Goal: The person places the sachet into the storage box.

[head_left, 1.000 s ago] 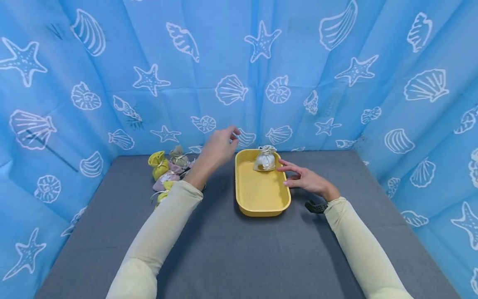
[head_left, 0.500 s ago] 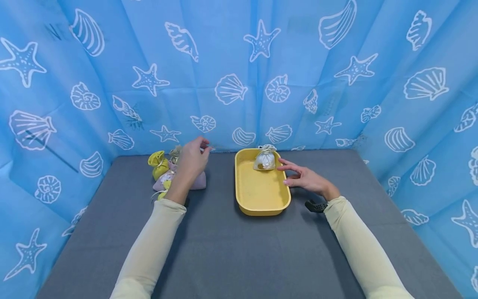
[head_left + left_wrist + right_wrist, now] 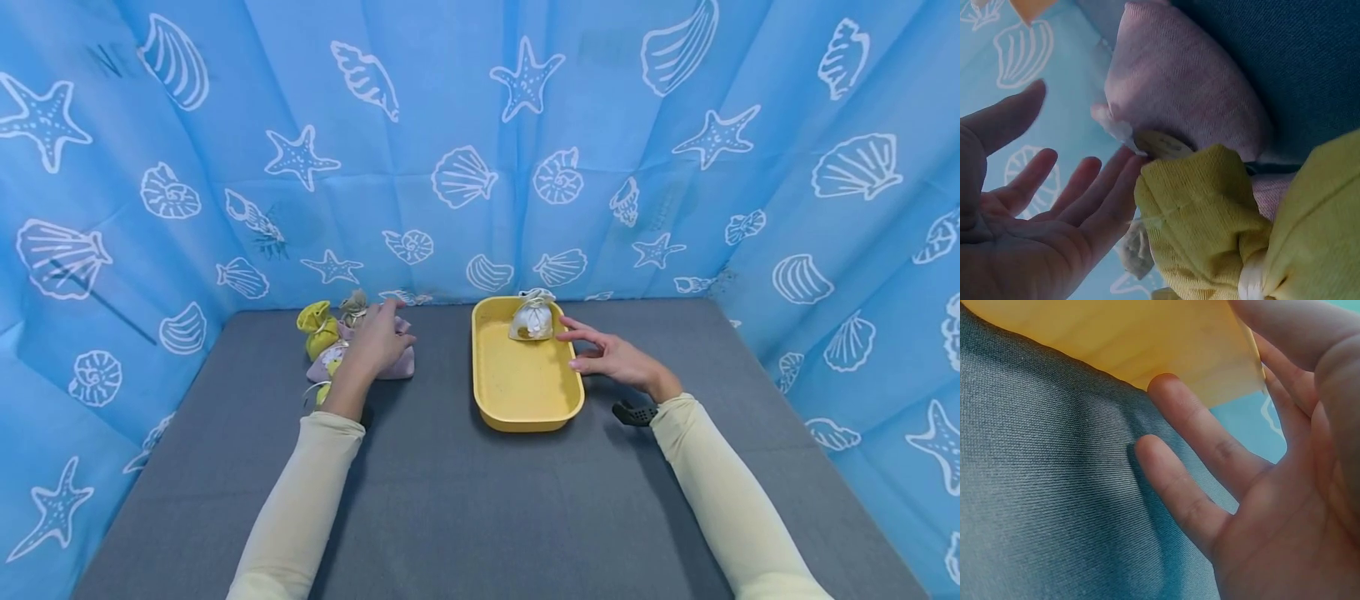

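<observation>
My left hand point(image 3: 373, 340) hovers over a cluster of small drawstring pouches, its fingers loosely extended and holding nothing. In the left wrist view, a pink pouch point(image 3: 1179, 81) and a yellow-green pouch point(image 3: 1204, 206) lie right by its fingertips; whether they touch is unclear. A yellow tray point(image 3: 525, 396) stands mid-table. Inside, at its back right corner, a whitish drawstring pouch point(image 3: 533, 321) sits upright. My right hand point(image 3: 621, 363) is at the tray's right side, relaxed fingers and thumb at the rim. In the right wrist view, two fingers point(image 3: 1191, 425) stretch out beside the tray wall.
Further pouches in the cluster include a yellow-green one point(image 3: 318, 331) and a grey-brown one point(image 3: 353, 307), partly hidden by my left hand. The grey tabletop point(image 3: 480, 517) ends at a blue shell-patterned curtain point(image 3: 465, 125) behind and at both sides.
My left hand has moved left from beside the tray and come down over the pouches. The right hand, the tray and the whitish pouch have stayed in place.
</observation>
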Demonstrator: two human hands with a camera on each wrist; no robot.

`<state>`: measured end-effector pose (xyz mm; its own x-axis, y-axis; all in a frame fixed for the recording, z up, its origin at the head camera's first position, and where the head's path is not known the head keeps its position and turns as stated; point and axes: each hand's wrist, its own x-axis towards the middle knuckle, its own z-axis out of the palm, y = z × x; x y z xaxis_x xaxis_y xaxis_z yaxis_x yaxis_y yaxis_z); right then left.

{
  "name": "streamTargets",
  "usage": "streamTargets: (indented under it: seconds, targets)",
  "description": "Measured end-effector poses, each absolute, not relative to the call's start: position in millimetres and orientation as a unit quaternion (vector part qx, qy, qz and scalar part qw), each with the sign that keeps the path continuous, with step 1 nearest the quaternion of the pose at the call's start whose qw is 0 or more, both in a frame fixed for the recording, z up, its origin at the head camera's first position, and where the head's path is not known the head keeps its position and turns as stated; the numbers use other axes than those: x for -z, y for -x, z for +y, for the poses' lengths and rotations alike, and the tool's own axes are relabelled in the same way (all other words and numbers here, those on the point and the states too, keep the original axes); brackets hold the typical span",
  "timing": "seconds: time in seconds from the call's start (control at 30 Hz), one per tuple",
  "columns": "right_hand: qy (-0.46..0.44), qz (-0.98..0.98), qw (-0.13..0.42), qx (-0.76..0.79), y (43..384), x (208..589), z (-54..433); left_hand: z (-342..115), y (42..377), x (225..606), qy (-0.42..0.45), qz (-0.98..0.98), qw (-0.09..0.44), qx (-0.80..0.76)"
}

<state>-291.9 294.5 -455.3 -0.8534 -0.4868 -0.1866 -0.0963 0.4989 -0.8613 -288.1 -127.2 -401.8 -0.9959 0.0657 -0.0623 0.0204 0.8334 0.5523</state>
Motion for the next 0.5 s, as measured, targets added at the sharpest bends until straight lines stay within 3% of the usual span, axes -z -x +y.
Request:
streamTargets:
  seconds: [0.33, 0.5]
  targets:
    - [0.166, 0.841, 0.208, 0.472, 292.3, 456.4, 294.4, -128.3, 286.3, 399.2, -0.007, 0.959, 0.091, -0.27]
    - [0.169, 0.843, 0.204, 0.468, 291.3, 456.5, 294.8, -127.3, 284.8, 400.0, 0.001, 0.958, 0.089, -0.273]
